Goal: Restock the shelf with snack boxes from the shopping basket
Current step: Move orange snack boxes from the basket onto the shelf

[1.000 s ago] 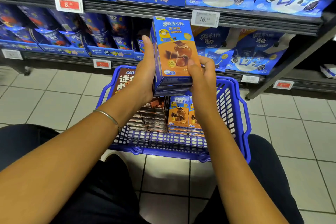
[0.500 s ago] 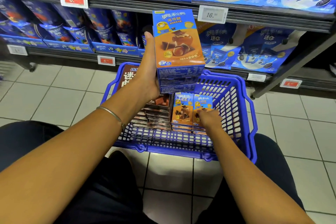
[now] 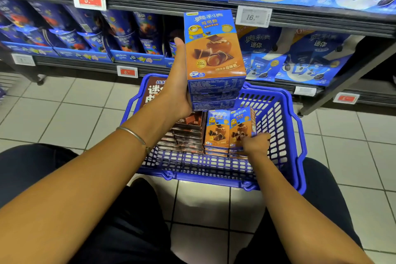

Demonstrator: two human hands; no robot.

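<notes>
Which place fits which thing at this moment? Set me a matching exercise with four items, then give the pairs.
Things:
1. raised stack of orange boxes
2. right hand
3. brown boxes
4. white price tag

Places:
A. on the shelf rail
B. stacked in the left part of the blue basket
C. held up by the left hand
D. down in the basket, gripping an orange box

Pairs: 1-C, 2-D, 3-B, 4-A.

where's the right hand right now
In the head view, right of centre, the right hand is down in the blue basket, gripping the rightmost orange box.
</notes>
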